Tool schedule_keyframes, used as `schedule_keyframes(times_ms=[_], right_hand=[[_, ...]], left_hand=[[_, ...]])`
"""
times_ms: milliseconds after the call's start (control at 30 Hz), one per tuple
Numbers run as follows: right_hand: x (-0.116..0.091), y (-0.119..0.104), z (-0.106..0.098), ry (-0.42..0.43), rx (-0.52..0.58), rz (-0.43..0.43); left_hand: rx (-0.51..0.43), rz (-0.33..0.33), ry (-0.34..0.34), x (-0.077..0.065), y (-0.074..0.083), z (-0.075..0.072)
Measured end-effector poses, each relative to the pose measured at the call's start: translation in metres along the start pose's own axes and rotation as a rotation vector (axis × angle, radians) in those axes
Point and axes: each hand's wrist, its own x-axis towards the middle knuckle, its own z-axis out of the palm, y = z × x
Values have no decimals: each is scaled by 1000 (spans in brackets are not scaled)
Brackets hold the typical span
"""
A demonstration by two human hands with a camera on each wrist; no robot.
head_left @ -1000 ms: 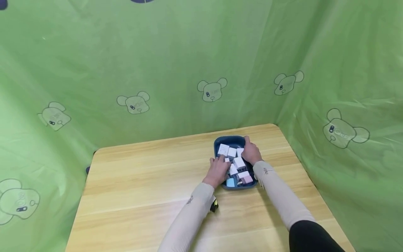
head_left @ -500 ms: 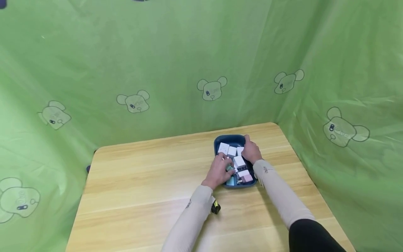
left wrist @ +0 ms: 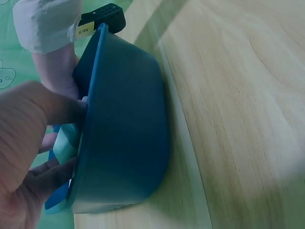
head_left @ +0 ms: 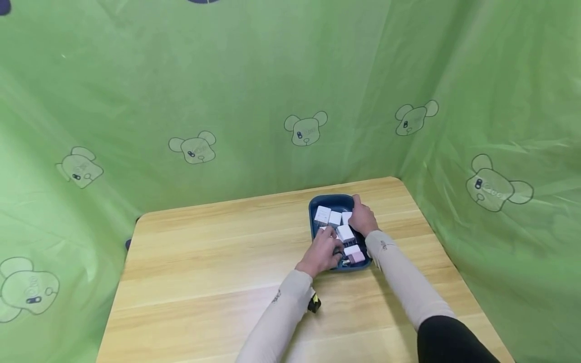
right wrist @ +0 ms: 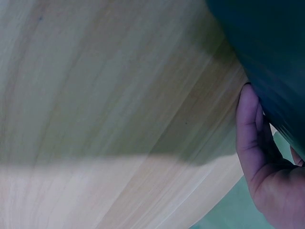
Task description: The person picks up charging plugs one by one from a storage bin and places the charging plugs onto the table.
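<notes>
A dark blue plastic basin (head_left: 341, 202) near the back right of the table contains several charger plugs, mostly white, like the one with dark prongs (head_left: 345, 233), and a pink plug (head_left: 357, 257). My left hand (head_left: 319, 253) reaches inside with bent fingers. In the left wrist view, a mint-green plug (left wrist: 66, 141) sits between its thumb and fingers; the head view hides it. My right hand (head_left: 363, 219) grips the basin's right rim, and its fingers (right wrist: 247, 119) lie along the outer wall in the right wrist view.
The wooden table (head_left: 204, 262) extends left and forward of the basin. Green patterned sheeting (head_left: 245, 91) rises behind and on both sides. A small black device with a yellow label (head_left: 314, 303) is at my left wrist, another (left wrist: 102, 21) at my right.
My left hand has shifted slightly toward the near right inside the basin, covering the light blue plug seen earlier. A mint-green plug showed at its fingers half a second ago. The right hand stays put.
</notes>
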Motion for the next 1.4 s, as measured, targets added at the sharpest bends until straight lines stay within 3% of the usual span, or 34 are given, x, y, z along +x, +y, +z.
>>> schedule_keyframes(times_ms=[300, 467, 900, 1133, 1400], right_hand=[[-1, -1, -1, 13, 0, -15], [0, -1, -1, 15, -5, -14], [-1, 0, -4, -11, -7, 2], [0, 0, -3, -11, 1, -1], [-1, 0, -3, -11, 8, -7]], left_hand=[[35, -47, -4, -3, -6, 4], [55, -33, -17, -2, -7, 3], [-94, -68, -61, -1, -5, -5], [-266, -154, 24, -3, -13, -15], [-342, -229, 218, -5, -31, -38]])
